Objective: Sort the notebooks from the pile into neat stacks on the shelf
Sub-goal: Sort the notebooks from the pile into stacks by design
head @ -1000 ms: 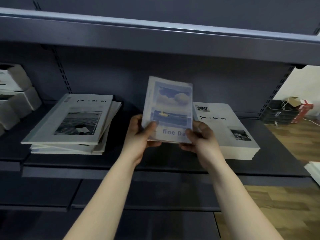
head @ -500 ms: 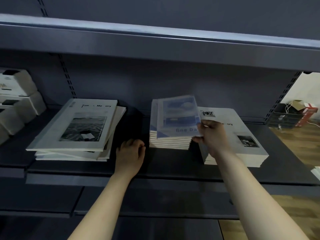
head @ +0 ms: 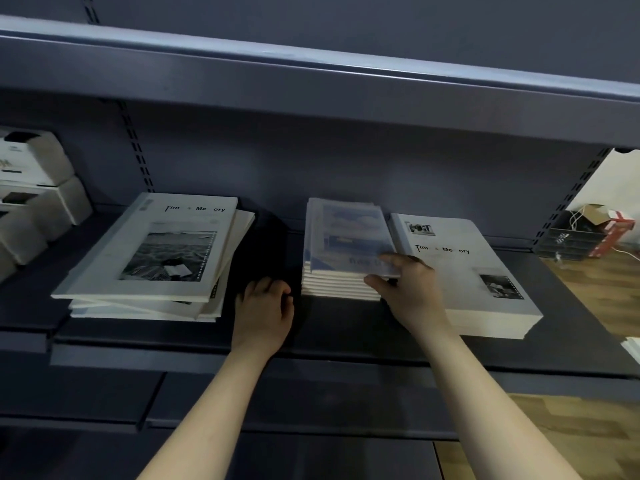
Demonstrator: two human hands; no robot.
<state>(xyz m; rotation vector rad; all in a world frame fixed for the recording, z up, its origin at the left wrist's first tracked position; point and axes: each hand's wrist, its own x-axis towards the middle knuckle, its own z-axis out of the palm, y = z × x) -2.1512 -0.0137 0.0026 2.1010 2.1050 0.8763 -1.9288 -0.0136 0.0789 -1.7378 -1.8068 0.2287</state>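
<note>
The right grip (head: 412, 292) pinches the blue notebook (head: 349, 233) on the middle stack (head: 337, 289); the left grip (head: 265, 311) rests loose beside it.

Matt dark metal shelf (head: 346, 344), glossy paper notebooks (head: 348, 233), wood floor (head: 595, 289)

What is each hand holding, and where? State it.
The right hand pinches the blue cloud-printed paper notebook by its near right corner; left hand holds nothing.

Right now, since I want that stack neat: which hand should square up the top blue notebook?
Right hand: it holds the blue notebook by its near corner; the left hand rests on the shelf.
</note>
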